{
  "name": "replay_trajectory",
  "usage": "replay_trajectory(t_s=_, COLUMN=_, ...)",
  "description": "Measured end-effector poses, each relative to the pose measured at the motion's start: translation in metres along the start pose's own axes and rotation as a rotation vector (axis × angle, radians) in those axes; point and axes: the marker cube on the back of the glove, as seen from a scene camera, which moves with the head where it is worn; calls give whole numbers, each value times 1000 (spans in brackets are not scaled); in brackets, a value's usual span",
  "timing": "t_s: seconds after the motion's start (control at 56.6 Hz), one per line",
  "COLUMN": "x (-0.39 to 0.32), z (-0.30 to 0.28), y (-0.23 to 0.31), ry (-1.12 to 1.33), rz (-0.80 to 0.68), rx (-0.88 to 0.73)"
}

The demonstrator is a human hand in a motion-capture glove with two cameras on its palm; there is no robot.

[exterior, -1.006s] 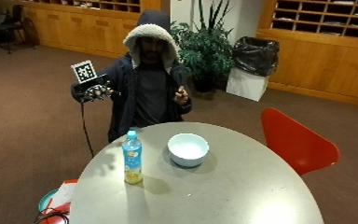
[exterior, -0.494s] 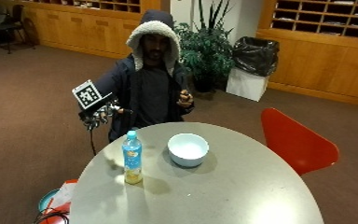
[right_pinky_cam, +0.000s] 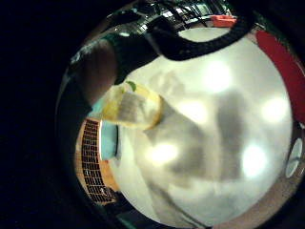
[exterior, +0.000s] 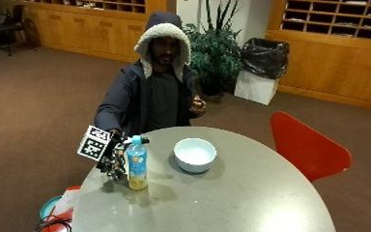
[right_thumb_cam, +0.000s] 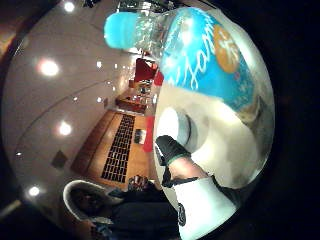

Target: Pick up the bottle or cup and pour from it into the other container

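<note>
A clear bottle (exterior: 136, 164) with a blue cap, blue label and yellow drink stands upright near the round grey table's (exterior: 237, 203) left edge. A white bowl (exterior: 195, 154) sits a short way to its right. My gloved right hand (exterior: 113, 162) is at the bottle's left side, close against it at label height. In the thumb side palm view the bottle (right_thumb_cam: 210, 55) fills much of the picture, one gloved finger (right_thumb_cam: 170, 149) reaches out straight, and the bowl (right_thumb_cam: 172, 125) lies beyond. The little finger side view shows the bottle's yellow base (right_pinky_cam: 133, 110) on the table (right_pinky_cam: 214, 143).
A red chair (exterior: 304, 145) stands at the table's right side. Low beside the table's left edge lies a teal and orange object (exterior: 57, 208). The person's bare hand (exterior: 198, 104) is held at the chest. A plant and a lined bin stand behind.
My gloved hand has come down from shoulder height to the table and now sits right beside the bottle. Bottle and bowl have stayed put.
</note>
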Motion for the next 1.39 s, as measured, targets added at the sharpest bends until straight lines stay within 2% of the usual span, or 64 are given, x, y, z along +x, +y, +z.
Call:
replay_trajectory(t_s=0.159, x=8, z=19, y=-20, ry=-103, rz=-51, rx=30)
replay_trajectory(t_s=0.618, x=13, z=40, y=-46, ry=-321, rz=-60, rx=133)
replay_trajectory(t_s=0.883, x=13, z=38, y=-41, ry=-327, rz=-86, rx=159)
replay_trajectory(t_s=1.024, x=-12, z=17, y=-40, ry=-342, rz=-128, rx=216)
replay_trajectory(t_s=1.059, x=-22, z=9, y=-38, ry=-335, rz=-159, rx=221)
replay_trajectory(t_s=1.13, x=-37, z=-5, y=-25, ry=-282, rz=-309, rx=162)
replay_trajectory(t_s=1.218, x=-74, z=-12, y=-24, ry=-233, rz=-271, rx=209)
replay_trajectory(t_s=1.324, x=-107, z=-15, y=-12, ry=-95, rz=-310, rx=94)
replay_trajectory(t_s=1.395, x=-129, z=-10, y=-9, ry=0, rz=-338, rx=73)
